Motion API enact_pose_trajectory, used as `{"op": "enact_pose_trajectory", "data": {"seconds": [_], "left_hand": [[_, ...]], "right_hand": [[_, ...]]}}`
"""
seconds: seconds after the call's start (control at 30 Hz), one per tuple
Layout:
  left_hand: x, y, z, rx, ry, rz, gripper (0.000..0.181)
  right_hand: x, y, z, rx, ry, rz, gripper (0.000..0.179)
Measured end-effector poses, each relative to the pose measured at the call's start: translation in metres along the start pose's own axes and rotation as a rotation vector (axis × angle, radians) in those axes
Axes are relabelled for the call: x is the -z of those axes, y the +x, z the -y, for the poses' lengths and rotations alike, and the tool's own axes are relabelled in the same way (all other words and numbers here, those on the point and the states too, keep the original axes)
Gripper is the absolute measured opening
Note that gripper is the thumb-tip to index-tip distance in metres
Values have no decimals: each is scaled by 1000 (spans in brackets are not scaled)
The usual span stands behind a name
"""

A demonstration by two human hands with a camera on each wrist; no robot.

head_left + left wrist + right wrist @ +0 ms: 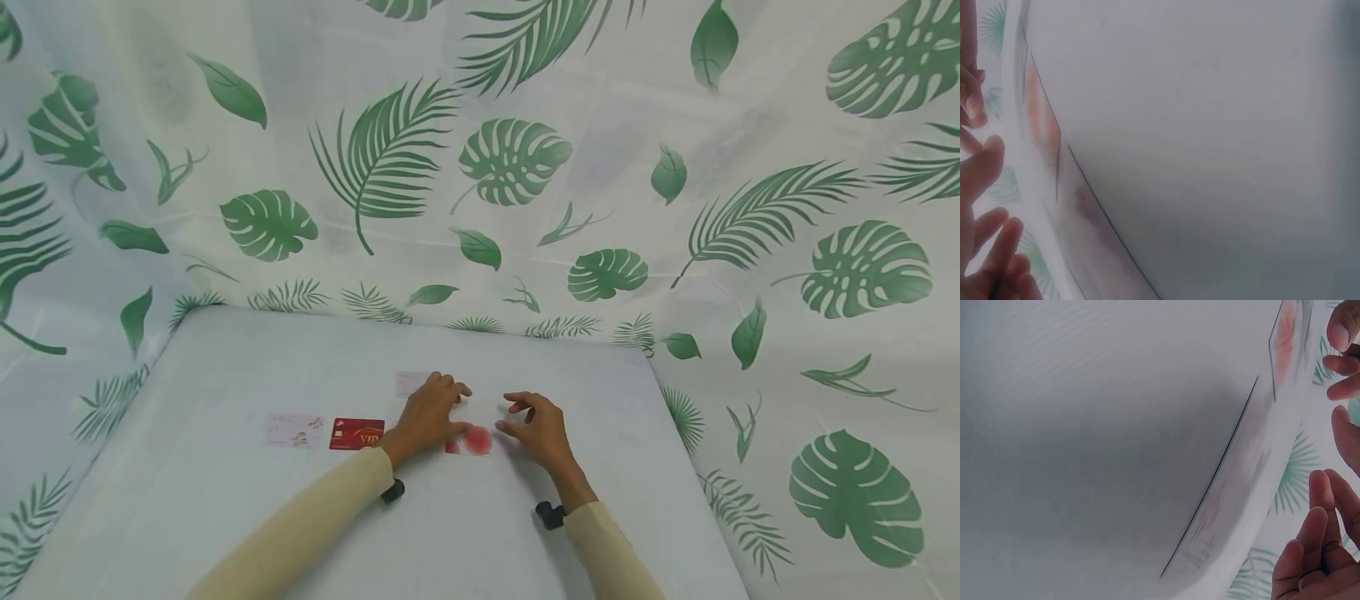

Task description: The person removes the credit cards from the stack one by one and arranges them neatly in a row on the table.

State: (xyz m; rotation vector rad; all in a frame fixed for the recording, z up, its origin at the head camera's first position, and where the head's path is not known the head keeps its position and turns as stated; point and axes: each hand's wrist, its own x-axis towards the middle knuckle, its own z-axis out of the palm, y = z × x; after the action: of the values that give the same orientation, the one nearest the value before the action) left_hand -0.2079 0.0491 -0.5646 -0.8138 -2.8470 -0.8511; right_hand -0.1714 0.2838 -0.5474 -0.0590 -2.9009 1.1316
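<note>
In the head view, a card with a round pink-red picture (477,440) lies on the white table, between the hands. My left hand (431,417) hovers over its left side, thumb along the card's upper edge and fingers loosely bent. Just right of the card is my right hand (538,429), its fingers and thumb spread apart with nothing between them. Behind the left hand, a pale card (410,383) is partly covered. A red VIP card (357,433) lies by the left wrist, its right edge hidden. Fingers of both hands show in each wrist view.
Left of the VIP card lies another pale card (295,430) with small pink prints. The white table (225,500) ends at a leaf-printed curtain (517,217) behind and at both sides. Dark wrist devices (550,515) sit under both wrists.
</note>
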Motion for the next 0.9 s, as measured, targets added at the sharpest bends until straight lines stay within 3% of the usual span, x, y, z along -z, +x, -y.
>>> {"op": "enact_pose_trajectory", "data": {"seconds": [0.5, 0.9], "left_hand": [[19, -7, 27, 67, 26, -15, 58], [35, -13, 40, 107, 52, -36, 59]], "right_hand": [[-23, 15, 22, 43, 8, 33, 49], [-38, 26, 39, 65, 7, 62, 49]]}}
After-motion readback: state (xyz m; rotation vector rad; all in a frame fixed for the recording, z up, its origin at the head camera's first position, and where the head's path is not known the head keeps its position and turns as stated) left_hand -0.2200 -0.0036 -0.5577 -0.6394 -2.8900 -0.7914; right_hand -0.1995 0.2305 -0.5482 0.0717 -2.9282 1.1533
